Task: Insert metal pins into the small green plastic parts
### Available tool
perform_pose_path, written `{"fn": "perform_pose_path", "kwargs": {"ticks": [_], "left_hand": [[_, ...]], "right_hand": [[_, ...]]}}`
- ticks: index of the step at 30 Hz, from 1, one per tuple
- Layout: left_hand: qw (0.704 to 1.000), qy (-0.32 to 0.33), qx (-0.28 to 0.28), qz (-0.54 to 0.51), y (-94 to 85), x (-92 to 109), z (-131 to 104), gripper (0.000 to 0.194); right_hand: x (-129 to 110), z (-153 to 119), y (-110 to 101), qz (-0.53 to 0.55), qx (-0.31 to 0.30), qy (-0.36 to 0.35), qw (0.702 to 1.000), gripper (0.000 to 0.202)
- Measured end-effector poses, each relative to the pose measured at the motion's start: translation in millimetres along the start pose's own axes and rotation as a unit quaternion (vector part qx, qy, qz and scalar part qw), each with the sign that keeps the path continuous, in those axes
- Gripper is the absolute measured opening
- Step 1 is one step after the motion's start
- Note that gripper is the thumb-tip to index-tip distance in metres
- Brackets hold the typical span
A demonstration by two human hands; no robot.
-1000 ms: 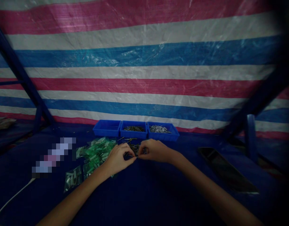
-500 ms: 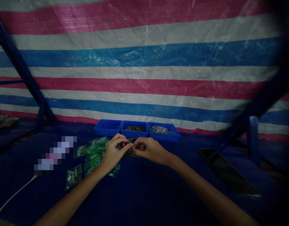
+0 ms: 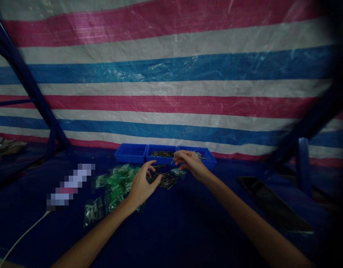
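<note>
My left hand (image 3: 142, 185) is open, thumb and fingers apart, beside a loose pile of dark screws (image 3: 168, 181) on the blue tabletop. Pinched in the fingertips of my right hand (image 3: 190, 163) is a thin screw (image 3: 173, 159), held in front of the bins. A small clear plastic bag (image 3: 178, 172) lies just under that hand, right of the pile. Green and clear bags of small parts (image 3: 119, 182) are heaped to the left of my left hand. Behind the hands, the middle blue bin (image 3: 153, 160) holds dark screws; the right bin (image 3: 212, 158), partly covered by my right hand, holds silvery ones.
A third blue bin (image 3: 130, 160) stands at the left of the row. On the right lies a dark phone-like slab (image 3: 274, 204). A blurred-out object with a white cable (image 3: 24, 232) is at the left. Blue frame posts and a striped sheet (image 3: 171, 106) stand behind.
My hands were together over the pile and have parted. My right hand moved right and up to the bins with a screw; my left opened. The small bag by the pile now shows.
</note>
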State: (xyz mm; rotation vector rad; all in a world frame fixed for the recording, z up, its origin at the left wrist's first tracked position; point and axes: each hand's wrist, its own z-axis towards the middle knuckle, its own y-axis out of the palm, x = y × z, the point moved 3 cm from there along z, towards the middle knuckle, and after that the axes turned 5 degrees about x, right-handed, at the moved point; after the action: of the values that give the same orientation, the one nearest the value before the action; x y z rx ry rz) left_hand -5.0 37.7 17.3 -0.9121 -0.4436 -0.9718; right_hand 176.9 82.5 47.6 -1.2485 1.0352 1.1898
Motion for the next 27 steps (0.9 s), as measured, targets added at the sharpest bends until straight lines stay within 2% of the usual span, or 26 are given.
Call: {"fn": "perform_pose_path", "kwargs": {"ticks": [3, 5, 7, 8, 10, 12, 14, 16, 19, 24, 27], "left_hand": [[1.0, 0.0, 0.0, 0.018, 0.5, -4, 1, 0.039], [1.0, 0.001, 0.007, 0.025, -0.2, -4, 2, 0.038], [0.999, 0.004, 0.008, 0.035, -1.2, -3, 2, 0.035], [0.999, 0.009, 0.0, 0.043, -1.5, -2, 2, 0.032], [0.996, 0.04, -0.041, 0.069, -0.8, 2, 1, 0.019], [0.982, 0.105, -0.115, 0.109, 2.2, 8, -3, 0.011], [0.954, 0.18, -0.187, 0.148, 6.5, 13, -10, 0.011], [0.932, 0.222, -0.235, 0.166, 11.0, 16, -18, 0.014], [0.928, 0.22, -0.257, 0.156, 16.8, 13, -23, 0.019], [0.953, 0.157, -0.223, 0.13, 17.3, 8, -19, 0.021], [0.965, 0.131, -0.193, 0.117, 12.7, 11, -15, 0.02]], "right_hand": [[-5, 5, -5, 0.009, -0.022, -0.018, 1.0, 0.037], [-8, 3, -4, -0.054, -0.06, -0.034, 0.996, 0.041], [-9, -2, -2, -0.162, -0.099, -0.064, 0.98, 0.036], [-10, -6, -1, -0.226, -0.118, -0.088, 0.963, 0.031], [-9, -15, 3, -0.362, -0.147, -0.141, 0.91, 0.022], [-5, -22, 7, -0.48, -0.16, -0.167, 0.846, 0.02], [3, -27, 11, -0.544, -0.163, -0.162, 0.807, 0.021], [10, -30, 15, -0.551, -0.172, -0.158, 0.802, 0.02], [18, -30, 21, -0.534, -0.173, -0.176, 0.809, 0.017], [24, -25, 21, -0.556, -0.116, -0.209, 0.796, 0.017], [27, -20, 18, -0.548, -0.09, -0.204, 0.807, 0.016]]}}
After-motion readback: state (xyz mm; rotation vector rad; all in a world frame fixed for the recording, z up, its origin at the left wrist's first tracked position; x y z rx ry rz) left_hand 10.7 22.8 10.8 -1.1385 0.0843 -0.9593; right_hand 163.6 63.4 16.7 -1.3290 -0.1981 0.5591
